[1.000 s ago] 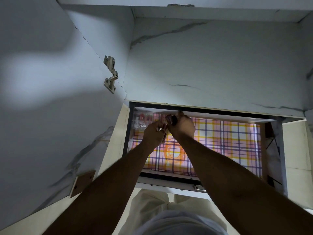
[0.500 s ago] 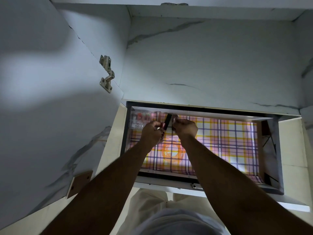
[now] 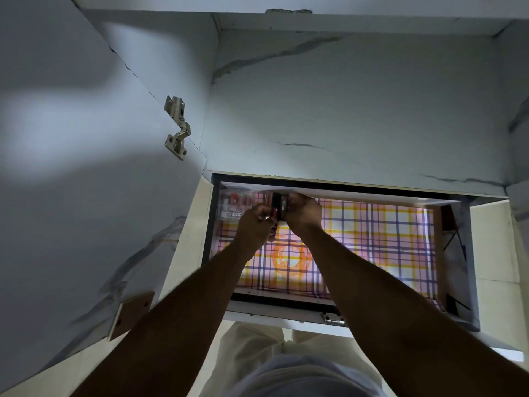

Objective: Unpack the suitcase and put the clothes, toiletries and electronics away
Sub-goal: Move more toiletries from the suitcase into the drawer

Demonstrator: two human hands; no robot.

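both hands work at the back left of an open drawer (image 3: 406, 224). the right hand (image 3: 305, 214) has its fingers curled round a small dark container (image 3: 277, 202) and holds it close to the drawer's back wall. the left hand (image 3: 254, 227) is just beside it, nearly touching, with fingers curled and pinching something small and reddish (image 3: 273, 229) that pokes out below the knuckles; what that item is i cannot tell. both forearms reach in from the bottom of the view.

the drawer is lined with a plaid sheet (image 3: 372, 242) in orange, purple and white, with an orange ring pattern near the left hand's wrist. a clear packet of small red and white items (image 3: 233, 203) lies in the back left corner, just left of the hands. the print on it is too small to read.

above the drawer is a white marble-patterned cabinet panel (image 3: 343, 110). an open cabinet door (image 3: 71, 167) with the same finish stands to the left, carrying a metal hinge (image 3: 177, 127) and a small brown wooden block (image 3: 131, 313) lower down. a metal latch (image 3: 333, 318) sits on the drawer's front edge. pale clothing (image 3: 257, 348) on the person shows below the drawer.
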